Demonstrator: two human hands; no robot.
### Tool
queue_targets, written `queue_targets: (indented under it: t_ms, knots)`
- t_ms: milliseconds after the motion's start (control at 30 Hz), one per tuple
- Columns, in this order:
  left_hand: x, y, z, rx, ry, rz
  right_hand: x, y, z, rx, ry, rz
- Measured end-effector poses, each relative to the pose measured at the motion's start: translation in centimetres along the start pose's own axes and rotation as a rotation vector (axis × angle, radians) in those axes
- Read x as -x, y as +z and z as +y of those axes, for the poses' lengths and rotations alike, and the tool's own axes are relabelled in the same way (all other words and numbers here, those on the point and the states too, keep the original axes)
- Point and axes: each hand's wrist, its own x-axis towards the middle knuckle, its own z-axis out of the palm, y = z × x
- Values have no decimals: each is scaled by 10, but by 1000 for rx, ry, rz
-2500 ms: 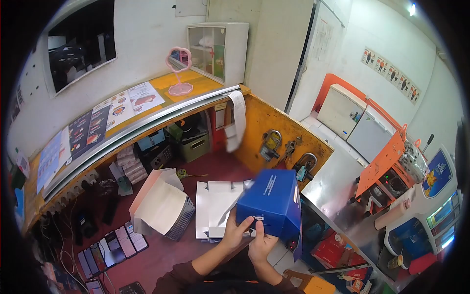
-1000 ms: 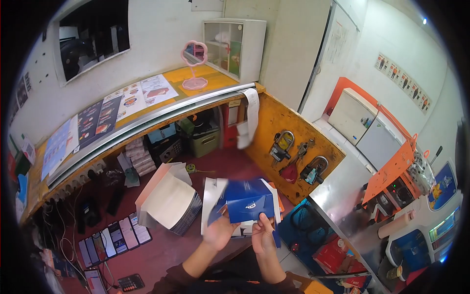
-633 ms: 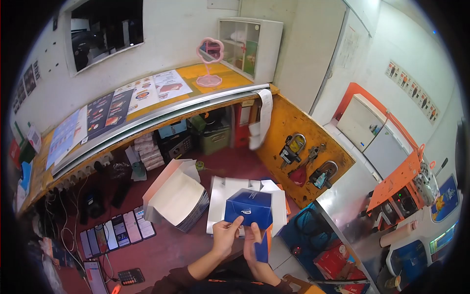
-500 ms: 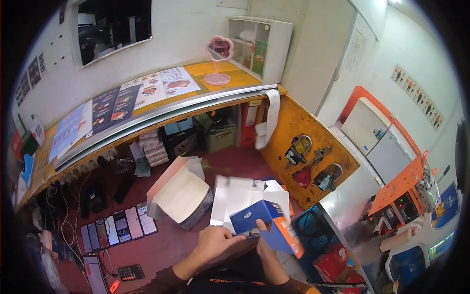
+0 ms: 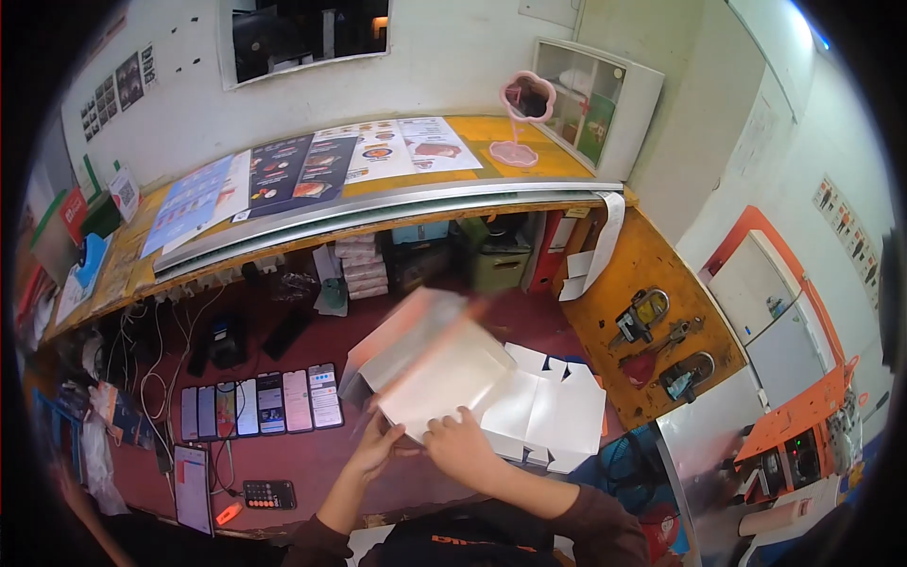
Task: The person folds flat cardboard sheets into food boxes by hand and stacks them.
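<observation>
Both of my hands are at the near edge of a white-inside cardboard box blank (image 5: 453, 378), blurred by motion, with an orange strip along it. My left hand (image 5: 380, 448) pinches its near left corner. My right hand (image 5: 463, 452) lies beside it, fingers closed on the near edge. Partly hidden behind the blank stands an open box (image 5: 392, 321) with a raised flap. More unfolded white cardboard blanks (image 5: 557, 406) lie to the right, touching or just under the held one; I cannot tell which.
Several phones (image 5: 269, 403) lie in a row on the red tabletop (image 5: 331, 468), near a calculator (image 5: 269, 494) and an orange marker (image 5: 229, 513). A yellow panel (image 5: 652, 321) with locks stands right. What looks like another person's arm (image 5: 85, 506) shows lower left.
The view has turned left. My right hand has brought the blue and orange folded carton leftward; the blank now shows its white inside. My left hand has closed on its corner.
</observation>
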Motion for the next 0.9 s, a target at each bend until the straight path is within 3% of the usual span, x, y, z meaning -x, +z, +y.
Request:
queue_targets:
  t_ms: [67,133,200,267,333,433,633,800,900]
  knots:
    - [3,-8,3,-136,392,-110,-22,1,-1,-29,-12,-35]
    - [8,-20,11,-309,386,-75,-42,-5,6,-223,-69,-112]
    - [4,-36,20,-1416,561,48,-62,-5,13,-294,-108,-137]
    - [-8,-44,10,-1370,621,152,-77,3,15,-366,-147,-163]
    - [-19,-54,6,-1587,1010,152,-88,12,17,-400,-146,-159]
    - [-24,-57,10,-1677,1131,124,-92,10,19,-439,-104,-161]
    - [-26,-45,23,-1571,1284,53,-86,19,31,-436,-48,-138]
    - [-28,-46,30,-1607,1198,-95,-78,50,18,-322,-28,-125]
    - [-29,-48,27,-1620,1175,-153,-83,45,13,-262,13,-239]
